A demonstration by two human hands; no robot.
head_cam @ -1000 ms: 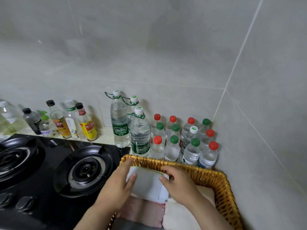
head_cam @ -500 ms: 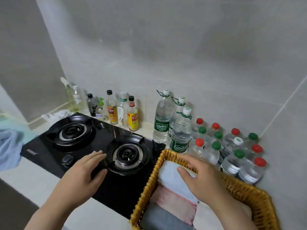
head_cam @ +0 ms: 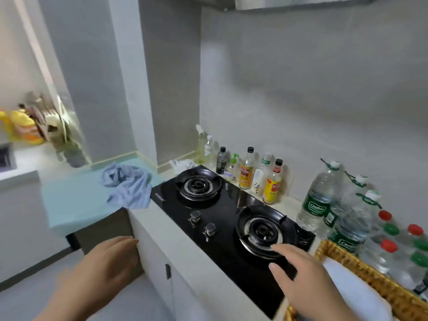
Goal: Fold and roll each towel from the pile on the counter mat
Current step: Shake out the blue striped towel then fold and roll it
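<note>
White folded towel [head_cam: 352, 295] lies in wicker basket [head_cam: 361, 272]; both hands empty.

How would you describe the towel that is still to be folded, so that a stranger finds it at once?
Start at the black stove and look just past its left end to the pale turquoise mat on the counter. The towel lies crumpled there, one corner hanging over the mat's front edge. It is the only light blue cloth in view.

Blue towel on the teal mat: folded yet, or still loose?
Still loose. The blue towel lies crumpled in a heap on the teal mat, creased and uneven, with no flat folds or roll. Neither hand touches it.
</note>
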